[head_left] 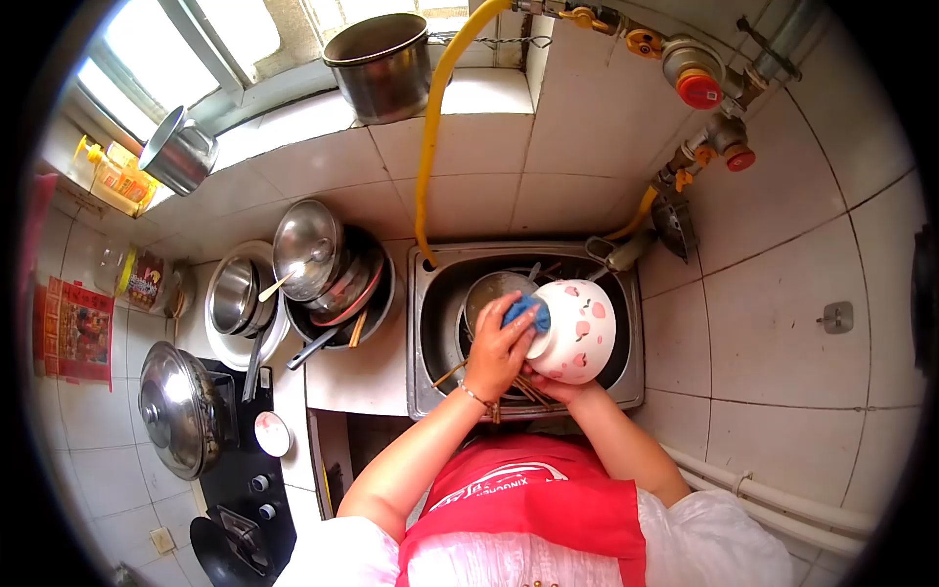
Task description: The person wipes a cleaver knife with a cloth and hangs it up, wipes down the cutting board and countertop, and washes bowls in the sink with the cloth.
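Observation:
Over the metal sink [419,367] a white bowl with pink and red prints [590,333] is tilted, its outer side and foot showing. My right hand [558,386] grips it from below, its fingers partly hidden by the bowl. A blue cloth [528,312] lies against the bowl's foot, and my left hand [501,342] is closed on it. Under my hands, the sink holds a metal pot [486,291] and several wooden chopsticks [528,389].
Left of the sink are stacked pans and a metal bowl [307,245], and a white basin [217,340] with pots. A small bowl [273,433] and a lidded wok [176,411] stand by the stove. A yellow hose [430,137] comes down behind the sink.

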`<state>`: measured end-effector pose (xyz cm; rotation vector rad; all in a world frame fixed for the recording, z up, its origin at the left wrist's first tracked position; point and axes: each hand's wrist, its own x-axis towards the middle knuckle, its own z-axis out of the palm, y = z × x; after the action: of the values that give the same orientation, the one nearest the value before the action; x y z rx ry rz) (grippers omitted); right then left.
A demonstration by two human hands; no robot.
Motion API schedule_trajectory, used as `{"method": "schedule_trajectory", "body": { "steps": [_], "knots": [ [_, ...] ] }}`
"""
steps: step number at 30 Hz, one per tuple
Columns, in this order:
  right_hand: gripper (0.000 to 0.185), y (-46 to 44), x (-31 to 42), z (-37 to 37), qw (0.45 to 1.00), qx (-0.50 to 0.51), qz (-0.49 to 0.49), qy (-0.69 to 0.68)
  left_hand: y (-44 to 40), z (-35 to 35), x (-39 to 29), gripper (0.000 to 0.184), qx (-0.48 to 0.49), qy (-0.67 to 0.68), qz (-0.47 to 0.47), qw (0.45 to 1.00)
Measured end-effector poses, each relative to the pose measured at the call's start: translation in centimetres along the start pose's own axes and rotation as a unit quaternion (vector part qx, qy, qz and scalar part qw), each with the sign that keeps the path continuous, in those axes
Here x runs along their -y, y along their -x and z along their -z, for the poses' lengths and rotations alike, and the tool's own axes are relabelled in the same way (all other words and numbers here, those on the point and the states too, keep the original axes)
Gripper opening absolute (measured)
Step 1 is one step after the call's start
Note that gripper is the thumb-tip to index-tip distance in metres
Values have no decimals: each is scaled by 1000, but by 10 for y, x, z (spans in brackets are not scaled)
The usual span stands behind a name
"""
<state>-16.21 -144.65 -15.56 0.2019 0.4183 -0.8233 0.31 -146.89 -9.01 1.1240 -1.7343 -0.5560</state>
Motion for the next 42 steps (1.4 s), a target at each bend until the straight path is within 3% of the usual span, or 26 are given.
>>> {"method": "schedule_trajectory", "body": {
  "steps": [3,7,9,11,13,14,15,16,19,22,24,27,28,29,31,33,35,36,37,38,39,41,42],
  "knots": [
    [44,1,9,6,1000,13,-11,16,1,-6,12,26,-20,-28,21,999],
    [29,-15,22,0,988,-140,46,38,20,-6,13,21,31,31,120,992],
    [25,-12,18,-18,990,-137,29,31,24,-8,6,22,-21,42,148,988],
    [25,-18,13,-14,997,-73,31,1,24,-13,-11,21,-55,51,161,984],
    [37,-46,3,-7,993,-75,69,-63,21,-16,-20,23,-59,-30,35,997],
    [34,-49,-4,3,996,9,90,13,18,-16,-19,30,-9,-51,-43,998],
    [28,-53,-5,2,991,-58,107,-63,13,-14,-20,32,24,-123,-106,986],
    [28,-53,-5,2,991,-55,108,-63,8,-11,-22,35,49,-190,-173,965],
    [27,-38,-12,9,998,0,51,-22,-31,-5,-25,33,99,-164,-281,940],
    [27,-18,-15,5,999,32,5,7,-80,-7,-28,24,163,-118,-196,960],
    [23,-5,-7,-11,967,-145,-69,199,-106,-8,-13,24,258,-51,-66,963],
    [24,7,-7,-30,954,-106,-60,274,-126,6,10,35,403,129,271,865],
    [27,17,-9,-44,960,-132,-57,242,-122,12,18,36,398,151,227,876],
    [27,17,-11,-45,961,-132,-53,239,-109,10,23,36,362,243,318,842],
    [31,14,-18,-47,981,-22,-21,189,-84,6,33,36,229,418,480,737],
    [32,14,-16,-51,981,4,-7,195,-51,-10,48,34,197,544,514,633],
    [35,0,-10,-27,994,56,50,79,-20,-30,49,34,108,603,523,593],
    [38,-5,-6,-13,977,-26,98,190,-11,-39,51,34,71,611,525,588],
    [30,-23,2,-1,971,-136,136,144,-6,-45,51,35,32,596,541,592],
    [31,-25,9,10,929,-197,218,223,8,-61,81,35,25,637,546,544],
    [32,-27,20,18,886,-247,261,292,-1,-63,69,37,-5,555,584,592],
    [37,-29,41,34,788,-344,309,406,5,-71,99,41,26,542,576,611],
    [41,-34,52,44,753,-367,316,446,0,-64,89,44,17,472,600,646]
  ]
}}
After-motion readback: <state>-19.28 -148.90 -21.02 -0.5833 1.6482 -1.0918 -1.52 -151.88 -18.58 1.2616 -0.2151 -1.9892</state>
